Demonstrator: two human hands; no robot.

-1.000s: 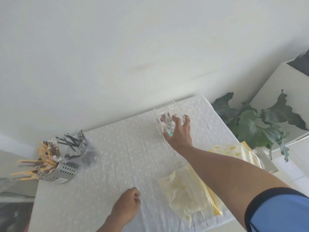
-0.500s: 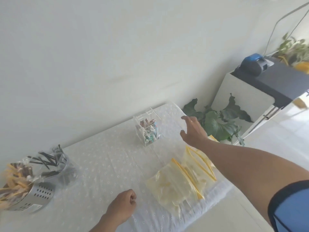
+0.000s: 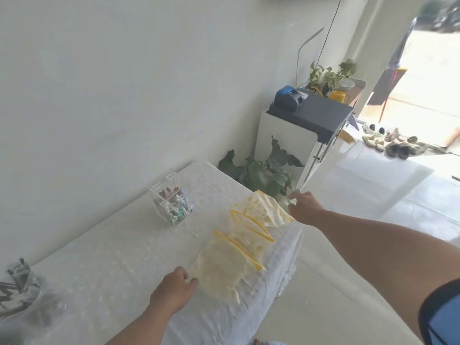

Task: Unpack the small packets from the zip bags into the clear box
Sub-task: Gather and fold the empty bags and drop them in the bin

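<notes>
A table (image 3: 104,265) with a white dotted cloth stands by a pale wall, with a leafy plant (image 3: 263,173) past the right hand (image 3: 305,207). That hand grips the far zip bag (image 3: 258,212) by its corner. The left hand (image 3: 174,292) is curled, touching the near zip bag (image 3: 221,265). The clear box (image 3: 171,200), holding small packets (image 3: 178,205), sits beyond the left hand. The bags are cloudy yellow inside; what they hold is hard to tell.

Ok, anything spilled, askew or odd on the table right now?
No spill. The far zip bag lies at the table's right edge, its corner lifted where the right hand grips it. The clear box stands upright.
</notes>
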